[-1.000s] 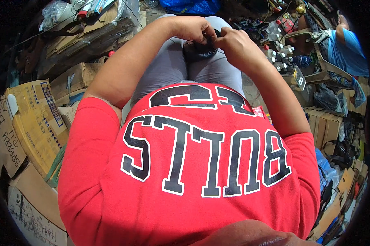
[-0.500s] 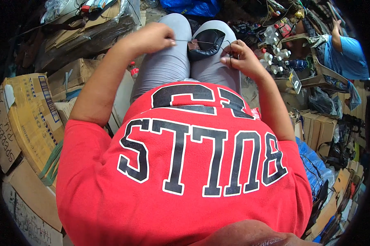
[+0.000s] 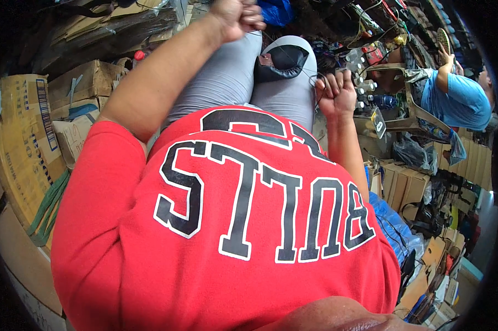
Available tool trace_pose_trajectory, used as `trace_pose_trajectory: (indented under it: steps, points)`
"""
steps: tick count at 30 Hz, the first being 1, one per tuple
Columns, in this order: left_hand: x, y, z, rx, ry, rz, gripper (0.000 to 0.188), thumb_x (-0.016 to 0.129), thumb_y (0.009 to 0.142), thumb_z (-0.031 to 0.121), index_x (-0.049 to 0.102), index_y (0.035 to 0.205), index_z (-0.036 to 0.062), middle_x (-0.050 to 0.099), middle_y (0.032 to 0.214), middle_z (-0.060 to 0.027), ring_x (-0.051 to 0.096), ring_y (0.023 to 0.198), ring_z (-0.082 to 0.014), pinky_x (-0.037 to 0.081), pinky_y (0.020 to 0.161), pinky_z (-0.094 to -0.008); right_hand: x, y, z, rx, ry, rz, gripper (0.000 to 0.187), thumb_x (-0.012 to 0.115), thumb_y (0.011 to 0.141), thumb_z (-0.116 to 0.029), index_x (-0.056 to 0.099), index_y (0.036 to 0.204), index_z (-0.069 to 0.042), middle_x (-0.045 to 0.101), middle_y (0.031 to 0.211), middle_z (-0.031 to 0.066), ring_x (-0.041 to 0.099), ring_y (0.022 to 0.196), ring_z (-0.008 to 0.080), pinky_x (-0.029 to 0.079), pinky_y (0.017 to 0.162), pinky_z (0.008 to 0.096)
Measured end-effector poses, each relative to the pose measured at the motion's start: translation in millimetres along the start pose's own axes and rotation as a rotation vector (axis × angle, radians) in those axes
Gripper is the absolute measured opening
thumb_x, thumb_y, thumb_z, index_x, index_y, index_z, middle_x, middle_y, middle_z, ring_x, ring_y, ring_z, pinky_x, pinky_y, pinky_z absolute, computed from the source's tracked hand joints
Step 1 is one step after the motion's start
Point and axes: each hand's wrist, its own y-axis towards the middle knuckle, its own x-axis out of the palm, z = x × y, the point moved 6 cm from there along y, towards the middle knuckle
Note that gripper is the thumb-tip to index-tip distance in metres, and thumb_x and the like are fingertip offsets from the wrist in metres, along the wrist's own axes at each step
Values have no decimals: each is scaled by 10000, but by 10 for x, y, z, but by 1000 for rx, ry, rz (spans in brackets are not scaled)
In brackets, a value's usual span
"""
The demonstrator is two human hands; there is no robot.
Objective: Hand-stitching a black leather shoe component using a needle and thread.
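Note:
A black, soft, leather-like piece (image 3: 288, 62) with an opening and a small reddish-brown patch lies over my right knee. It looks like part of a shoe, though its exact kind is unclear. My left hand (image 3: 241, 17) is raised beyond my left knee, its fingers curled into a fist; the thin dark cord it held a moment ago is hard to make out there. Right of the black piece, my right hand (image 3: 337, 94) is up with fingers bent inward. A thin black cord (image 3: 317, 92) loops beside those fingers. Neither hand touches the black piece.
Cardboard boxes (image 3: 25, 121) crowd my left side. Bottles (image 3: 366, 85) and a wooden chair frame (image 3: 389, 122) stand to the right. Beyond them a person in a blue shirt (image 3: 467, 99) holds a sole-shaped item (image 3: 443, 38). Blue plastic sheeting (image 3: 389, 220) lies near my right elbow.
My hands have drawn apart: the left went up and away from me, the right moved right and slightly toward me. The cord no longer visibly spans the black piece, which stays on my knee.

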Motion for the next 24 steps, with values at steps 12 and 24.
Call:
trace_pose_trajectory:
  steps: [12, 24]
  points:
    - [-383, -170, 913, 634, 1383, 212, 273, 451, 936, 189, 594, 785, 11, 641, 845, -172, 649, 709, -277, 543, 683, -393, -769, -500, -812, 60, -1314, 387, 484, 657, 811, -189, 508, 1243, -29, 536, 1189, 130, 529, 1060, 205, 402, 914, 305]
    - [414, 335, -745, 103, 1688, -425, 267, 689, 750, 235, 628, 888, 15, 634, 869, -108, 599, 839, -227, 458, 770, -330, 617, 248, -61, 352, -1727, -235, 199, 588, 804, -152, 536, 727, 25, 415, 571, -6, 382, 567, 82, 370, 521, 274]
